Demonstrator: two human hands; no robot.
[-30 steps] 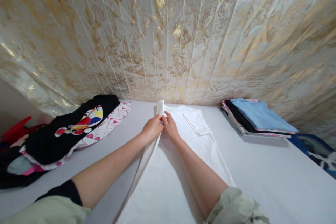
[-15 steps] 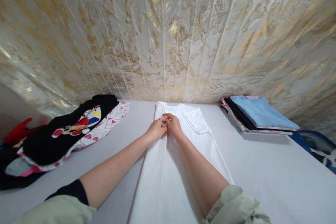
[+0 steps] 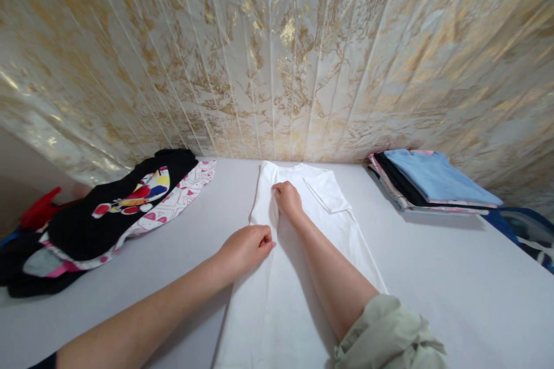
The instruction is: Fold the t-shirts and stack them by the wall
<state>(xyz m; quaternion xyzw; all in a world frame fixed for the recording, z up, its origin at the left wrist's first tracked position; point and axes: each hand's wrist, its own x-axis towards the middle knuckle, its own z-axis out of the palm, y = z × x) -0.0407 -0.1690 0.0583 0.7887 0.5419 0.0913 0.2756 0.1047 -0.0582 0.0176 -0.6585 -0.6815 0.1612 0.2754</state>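
A white T-shirt [image 3: 298, 294] lies lengthwise in front of me, its left side folded inward and its right sleeve turned in over the body. Near the top of the folded strip, my right hand [image 3: 288, 199] pinches the fabric at the fold's inner edge. Lower down on the same strip is my left hand [image 3: 251, 245], its fingers curled closed with the thumb and forefinger at that edge. Whether a bit of cloth sits between the left fingertips is hard to make out.
Folded clothes [image 3: 437, 181], light blue on top, are stacked at the right. On the left lies a loose heap with a black printed garment [image 3: 108, 202] and a pink-and-white patterned one [image 3: 186, 193]. A gold-and-white curtain [image 3: 277, 69] hangs behind the pale table [image 3: 433, 288].
My left hand has come away from beside my right hand and moved down the folded strip toward me. The right hand stays near the top. The view has shifted slightly.
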